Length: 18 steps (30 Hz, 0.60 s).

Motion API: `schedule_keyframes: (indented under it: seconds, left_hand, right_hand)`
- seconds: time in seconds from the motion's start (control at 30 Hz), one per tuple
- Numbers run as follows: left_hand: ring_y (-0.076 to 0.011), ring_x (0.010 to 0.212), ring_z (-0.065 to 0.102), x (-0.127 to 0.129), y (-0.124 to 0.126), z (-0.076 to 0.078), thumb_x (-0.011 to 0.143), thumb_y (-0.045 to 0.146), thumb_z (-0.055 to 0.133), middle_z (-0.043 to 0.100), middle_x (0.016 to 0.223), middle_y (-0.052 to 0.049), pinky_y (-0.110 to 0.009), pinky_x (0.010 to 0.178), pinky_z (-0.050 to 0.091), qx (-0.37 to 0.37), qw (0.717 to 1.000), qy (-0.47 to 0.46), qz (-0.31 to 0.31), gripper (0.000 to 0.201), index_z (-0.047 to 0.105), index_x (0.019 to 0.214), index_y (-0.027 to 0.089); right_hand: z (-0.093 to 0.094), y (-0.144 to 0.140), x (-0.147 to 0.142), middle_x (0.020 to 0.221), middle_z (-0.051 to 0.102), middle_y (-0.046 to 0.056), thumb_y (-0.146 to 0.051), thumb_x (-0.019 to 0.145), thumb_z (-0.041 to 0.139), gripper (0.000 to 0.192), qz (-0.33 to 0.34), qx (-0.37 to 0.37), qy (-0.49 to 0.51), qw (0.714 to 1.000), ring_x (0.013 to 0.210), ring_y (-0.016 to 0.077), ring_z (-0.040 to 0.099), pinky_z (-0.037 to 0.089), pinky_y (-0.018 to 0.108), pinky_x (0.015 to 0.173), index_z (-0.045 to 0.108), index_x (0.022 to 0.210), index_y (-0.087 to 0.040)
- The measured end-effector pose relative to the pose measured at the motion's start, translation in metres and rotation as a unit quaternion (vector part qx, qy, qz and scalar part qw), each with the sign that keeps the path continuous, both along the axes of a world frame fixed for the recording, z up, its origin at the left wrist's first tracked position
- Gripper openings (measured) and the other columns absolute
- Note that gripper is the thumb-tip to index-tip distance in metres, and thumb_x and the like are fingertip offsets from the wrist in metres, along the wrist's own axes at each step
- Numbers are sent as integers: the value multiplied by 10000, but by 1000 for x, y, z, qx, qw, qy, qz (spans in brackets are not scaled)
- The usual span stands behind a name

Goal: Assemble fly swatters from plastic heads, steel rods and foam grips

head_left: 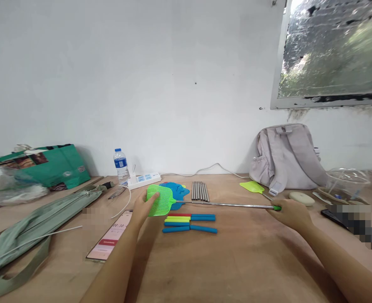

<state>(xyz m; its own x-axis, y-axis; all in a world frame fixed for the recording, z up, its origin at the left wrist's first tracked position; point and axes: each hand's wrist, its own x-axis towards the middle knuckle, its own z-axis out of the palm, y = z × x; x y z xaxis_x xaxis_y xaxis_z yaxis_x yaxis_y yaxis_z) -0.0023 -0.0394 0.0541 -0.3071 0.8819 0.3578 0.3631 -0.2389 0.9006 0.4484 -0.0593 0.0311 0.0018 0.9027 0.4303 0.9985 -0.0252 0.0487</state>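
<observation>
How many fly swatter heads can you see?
3: a green swatter head held by the left hand, a blue swatter head just behind it, and a yellow-green swatter head by the backpack. More may be hidden.

perhaps a workroom: bare wooden worktable (236, 261)

Bare worktop (251, 256) open near the edge, grips (189, 223) and rods (199, 190) crowd the middle, backpack (286, 158) blocks back right, phone (112, 235) and bag (31, 227) left.

Soft daylight, window (333, 50) blurred, edges warped
</observation>
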Motion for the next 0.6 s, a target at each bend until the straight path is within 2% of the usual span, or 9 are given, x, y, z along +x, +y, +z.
schedule_keyframes:
  seconds: [0.1, 0.23, 0.4, 0.6]
  left_hand:
    - [-226, 855, 593, 5, -6, 2, 584, 392, 666, 638, 930, -54, -325, 729, 474, -22, 989, -123, -79, 447, 566, 963, 178]
    - [-220, 745, 626, 9, -13, 4, 520, 270, 735, 661, 835, -48, -345, 666, 511, -70, 950, -248, -178, 466, 557, 937, 163]
    - [-248, 780, 632, 8, -16, 3, 551, 244, 727, 671, 866, -97, -383, 726, 506, -143, 914, -277, -258, 390, 594, 900, 132]
    - [-255, 805, 629, 9, -18, 3, 553, 219, 733, 658, 942, -108, -410, 763, 493, -148, 909, -276, -275, 408, 593, 926, 132]
  right_hand:
    - [-2, 1, 5, 587, 597, 14, -457, 717, 423, 314, 8, 3, 4, 1000, 598, 181, 537, 176, 239, 465, 536, 541, -223]
    - [-6, 4, 14, 584, 584, 11, -442, 711, 433, 299, 18, 3, 17, 1000, 587, 175, 526, 180, 240, 464, 525, 536, -219]
    - [-7, 5, 19, 611, 594, 13, -426, 705, 440, 271, 18, -8, 23, 1000, 591, 177, 525, 200, 239, 473, 556, 570, -222]
    - [-5, 3, 18, 616, 599, 12, -443, 704, 438, 279, 13, -15, 19, 1000, 602, 186, 529, 206, 240, 475, 572, 586, -229]
